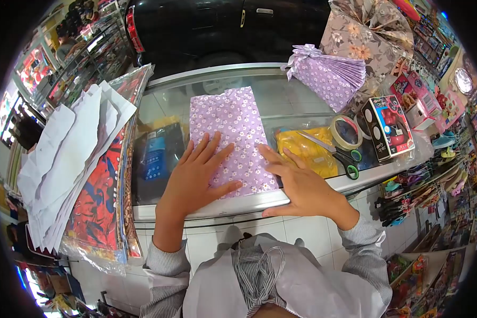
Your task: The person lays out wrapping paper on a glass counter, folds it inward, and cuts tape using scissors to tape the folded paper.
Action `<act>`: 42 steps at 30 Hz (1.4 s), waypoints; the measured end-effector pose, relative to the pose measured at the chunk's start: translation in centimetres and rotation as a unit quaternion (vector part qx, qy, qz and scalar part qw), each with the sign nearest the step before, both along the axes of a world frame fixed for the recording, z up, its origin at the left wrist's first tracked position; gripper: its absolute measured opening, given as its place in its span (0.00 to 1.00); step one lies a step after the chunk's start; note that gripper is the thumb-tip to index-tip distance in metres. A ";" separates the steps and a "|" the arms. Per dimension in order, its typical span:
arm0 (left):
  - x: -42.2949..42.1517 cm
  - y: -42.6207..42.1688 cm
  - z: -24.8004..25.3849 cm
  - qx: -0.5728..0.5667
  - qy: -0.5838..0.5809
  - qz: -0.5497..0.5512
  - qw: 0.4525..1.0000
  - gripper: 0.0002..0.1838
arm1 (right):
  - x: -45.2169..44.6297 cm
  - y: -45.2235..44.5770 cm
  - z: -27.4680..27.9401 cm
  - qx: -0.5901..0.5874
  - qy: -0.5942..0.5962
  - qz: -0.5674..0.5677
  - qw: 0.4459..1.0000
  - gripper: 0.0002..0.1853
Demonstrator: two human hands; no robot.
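Purple floral paper sheet (245, 127): flat on silver-edged glass counter (238, 205); likely light, tearable; best held by side edges
Left hand (195, 172): open, spread on it
Right hand (305, 186): open, at right edge

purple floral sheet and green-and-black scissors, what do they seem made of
The flat purple floral sheet looks like matte printed paper, perhaps thin fabric: ragged top edge, little shine. The green-and-black-handled scissors seem metal with plastic handles: pale blades, smooth coloured loops.
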State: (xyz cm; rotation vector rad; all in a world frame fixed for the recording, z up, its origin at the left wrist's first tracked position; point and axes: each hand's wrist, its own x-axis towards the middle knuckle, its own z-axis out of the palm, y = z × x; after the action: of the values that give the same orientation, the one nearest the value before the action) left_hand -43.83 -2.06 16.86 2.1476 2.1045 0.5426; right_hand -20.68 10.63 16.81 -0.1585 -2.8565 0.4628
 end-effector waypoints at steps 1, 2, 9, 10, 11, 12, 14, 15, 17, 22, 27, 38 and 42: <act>-0.1 0.0 -0.2 0.008 0.008 -0.002 1.000 0.38 | 0.0 0.1 -0.2 -0.004 0.013 0.002 1.000 0.38; -0.1 -0.1 -0.4 0.015 0.015 -0.003 1.000 0.38 | -0.1 0.1 -0.1 0.011 0.002 0.004 1.000 0.36; -0.3 -0.3 -0.4 0.014 0.029 -0.016 0.999 0.35 | 0.0 -0.2 0.4 0.016 0.014 -0.002 1.000 0.31; -0.5 -0.4 -0.5 0.031 -0.012 -0.002 0.999 0.33 | 0.0 -0.1 0.4 0.008 0.023 -0.004 1.000 0.30; -0.8 -0.5 -0.9 0.048 -0.054 0.011 0.997 0.32 | -0.1 -0.1 0.3 -0.032 0.036 -0.020 0.999 0.29; -0.9 -0.5 -1.3 0.064 -0.096 0.024 0.993 0.31 | -0.2 0.0 0.1 -0.073 0.050 -0.037 0.995 0.28; -0.9 -0.6 -1.6 0.088 -0.093 0.033 0.991 0.29 | -0.4 0.0 -0.2 -0.113 0.077 -0.053 0.989 0.27; -0.8 -0.6 -1.7 0.100 -0.091 0.036 0.990 0.29 | -0.5 0.0 -0.3 -0.110 0.091 -0.053 0.988 0.26; -0.9 -0.7 -1.8 0.113 -0.115 0.046 0.986 0.28 | -0.4 -0.1 -0.4 -0.109 0.107 -0.062 0.986 0.24; -0.6 -0.8 -1.6 0.130 -0.166 0.070 0.975 0.25 | -0.1 -0.4 -0.9 -0.035 0.142 -0.090 0.985 0.20; 0.1 -0.7 -1.1 0.073 -0.085 0.100 0.989 0.28 | 0.4 -0.9 -1.2 -0.067 0.164 -0.133 0.975 0.20; 1.2 -0.5 -0.7 0.034 0.043 0.120 0.991 0.31 | -0.1 -1.0 0.2 0.059 0.081 -0.065 0.993 0.26; 1.2 -0.5 -0.9 0.039 0.041 0.123 0.991 0.30 | -0.4 -1.0 -0.2 0.108 0.078 -0.056 0.990 0.25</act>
State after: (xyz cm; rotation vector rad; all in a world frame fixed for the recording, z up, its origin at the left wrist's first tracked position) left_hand -42.61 -2.61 16.01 1.9916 2.4514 0.5768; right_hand -21.09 9.60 16.59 -0.2311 -2.7030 0.1350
